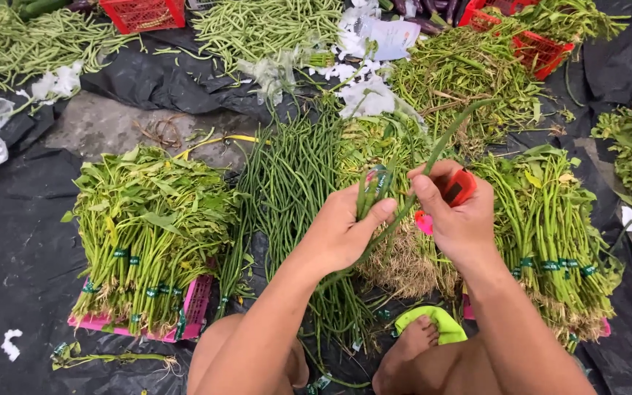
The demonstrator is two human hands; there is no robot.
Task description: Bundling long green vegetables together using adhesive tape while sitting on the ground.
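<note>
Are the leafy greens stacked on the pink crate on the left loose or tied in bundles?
Tied: green bands wrap the stems of the leafy greens on the pink crate.

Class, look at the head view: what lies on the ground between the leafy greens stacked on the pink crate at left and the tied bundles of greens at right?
A pile of long beans and a rooted bundle of greens.

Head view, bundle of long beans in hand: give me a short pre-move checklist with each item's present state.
1. Left hand grips the small bundle of long beans: ok.
2. Right hand holds the red tape dispenser: ok.
3. Tape already wound around the bundle: cannot tell, fingers cover it.
4. One bean sticks up loose past the right hand: not ok.
5. Tied leafy greens on the pink crate lie apart from both hands: ok.
</note>
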